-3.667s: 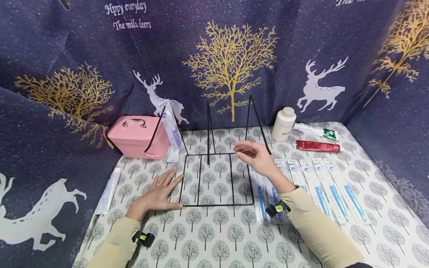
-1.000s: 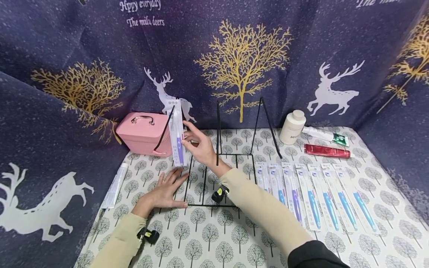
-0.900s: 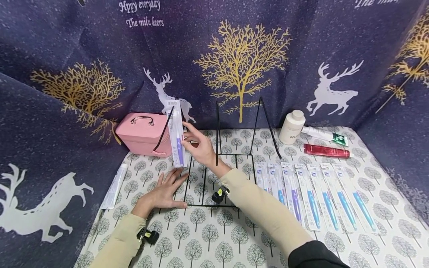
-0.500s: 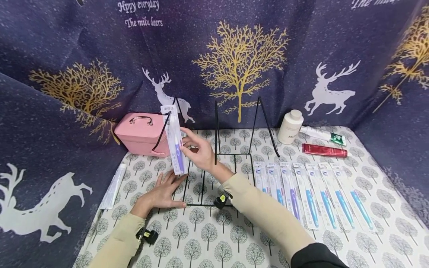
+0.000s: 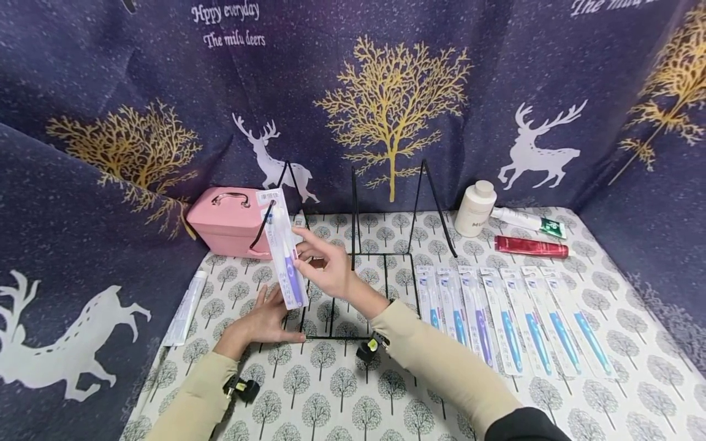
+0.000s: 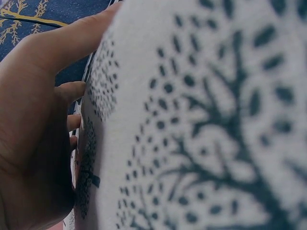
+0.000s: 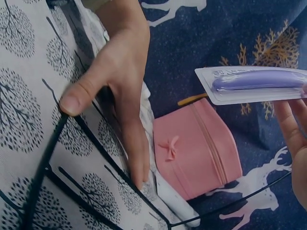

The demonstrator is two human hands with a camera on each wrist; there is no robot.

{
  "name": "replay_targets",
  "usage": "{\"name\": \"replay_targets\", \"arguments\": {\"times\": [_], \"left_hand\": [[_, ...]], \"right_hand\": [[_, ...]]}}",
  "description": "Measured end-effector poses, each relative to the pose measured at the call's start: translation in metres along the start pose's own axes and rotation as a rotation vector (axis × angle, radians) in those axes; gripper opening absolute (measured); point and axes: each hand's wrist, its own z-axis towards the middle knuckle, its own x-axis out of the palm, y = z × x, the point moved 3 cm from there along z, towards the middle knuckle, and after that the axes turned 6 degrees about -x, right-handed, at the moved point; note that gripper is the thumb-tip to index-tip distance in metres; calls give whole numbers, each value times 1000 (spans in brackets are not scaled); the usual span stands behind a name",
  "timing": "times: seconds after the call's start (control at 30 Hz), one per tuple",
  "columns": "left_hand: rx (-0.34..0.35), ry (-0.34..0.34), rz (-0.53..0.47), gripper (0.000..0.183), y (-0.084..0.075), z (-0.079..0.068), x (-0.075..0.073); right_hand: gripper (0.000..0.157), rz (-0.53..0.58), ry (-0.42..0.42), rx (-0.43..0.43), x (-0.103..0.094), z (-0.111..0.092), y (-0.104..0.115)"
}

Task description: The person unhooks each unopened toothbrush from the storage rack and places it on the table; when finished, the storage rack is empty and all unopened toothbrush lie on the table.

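Note:
My right hand (image 5: 328, 269) pinches a packaged toothbrush (image 5: 285, 251) with a purple handle at the packet's right edge. The packet leans, its top to the left, with the rack's left prong (image 5: 261, 228) passing at its hang hole. My left hand (image 5: 263, 321) lies spread on the cloth beside the black wire rack (image 5: 336, 338), thumb at the front left corner of the base. In the right wrist view that thumb touches the wire corner, and the purple handle (image 7: 259, 80) shows through clear plastic. The packet's lower end overlaps my left fingertips in the head view.
Right of the rack, several packaged toothbrushes (image 5: 507, 324) lie in a row. Behind them are a white bottle (image 5: 475, 208), a white-and-green tube (image 5: 524, 220) and a red tube (image 5: 531, 247). A pink case (image 5: 228, 223) stands at back left; another tube (image 5: 186, 309) lies left.
Earlier my right hand was without the packet, which hung farther back on the left prong. It has since gripped it and drawn it forward and down along the prong. My left hand stays put.

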Motion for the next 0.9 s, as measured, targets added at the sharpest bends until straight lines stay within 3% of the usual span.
{"name": "replay_targets", "arguments": {"times": [0.17, 0.3, 0.57, 0.9], "left_hand": [[-31, 21, -31, 117, -2, -1, -1], [-56, 40, -35, 122, -2, 0, -2], [-9, -7, -104, 117, -2, 0, -5], [40, -66, -94, 108, 4, -2, -1]], "right_hand": [[59, 6, 27, 68, 3, -7, 11], [59, 2, 38, 70, 7, -11, 20], [58, -4, 85, 23, 15, -15, 37], [56, -30, 118, -73, 20, -19, 52]]}}
